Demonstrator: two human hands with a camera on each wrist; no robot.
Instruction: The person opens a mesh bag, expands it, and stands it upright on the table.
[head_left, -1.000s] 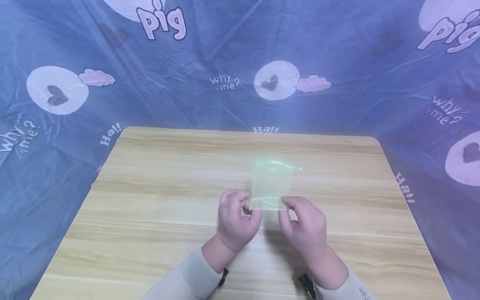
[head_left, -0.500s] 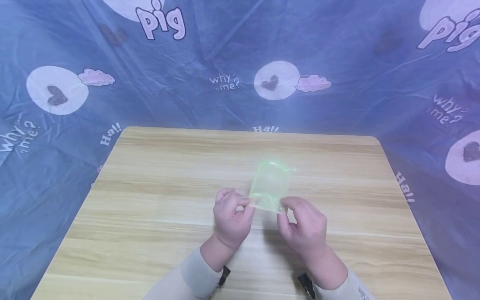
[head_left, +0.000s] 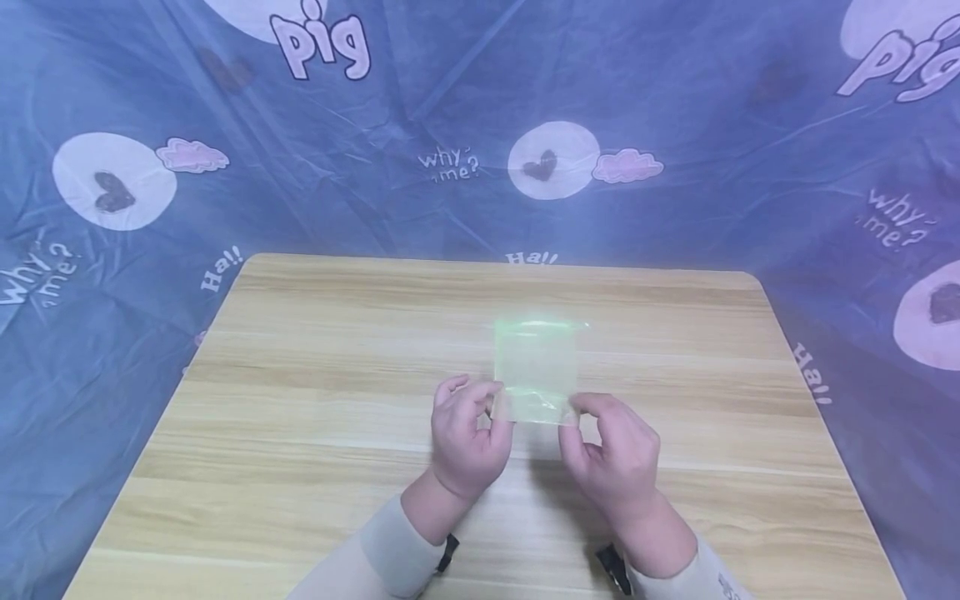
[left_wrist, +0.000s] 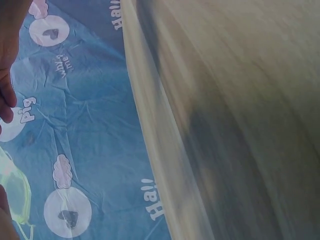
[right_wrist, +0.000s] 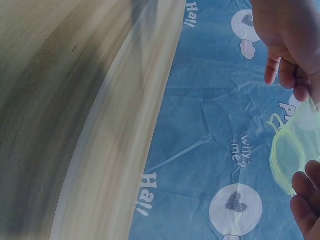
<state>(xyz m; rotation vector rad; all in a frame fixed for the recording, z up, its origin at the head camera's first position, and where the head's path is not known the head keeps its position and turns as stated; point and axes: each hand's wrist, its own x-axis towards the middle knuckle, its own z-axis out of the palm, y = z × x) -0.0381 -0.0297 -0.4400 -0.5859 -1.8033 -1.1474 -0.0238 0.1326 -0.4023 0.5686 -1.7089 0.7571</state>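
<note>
A small see-through light green bag is stretched between my two hands above the table. My left hand pinches its near left corner between thumb and fingers. At the near right corner my right hand pinches it the same way. The far end stands out away from me, and the near edge has a crinkled band. In the right wrist view, thin string loops stick out from the bag. Only a slice of the bag shows at the edge of the left wrist view.
Under the hands is a wood-grain table with rounded far corners. A blue printed cloth hangs behind it and along both sides. Black straps show at the sleeve cuffs.
Half a second ago the bag tilted with its near left corner raised; it is squarer and flatter now. Both hands keep their pinch, shifting slightly, and are a little wider apart than one second ago.
</note>
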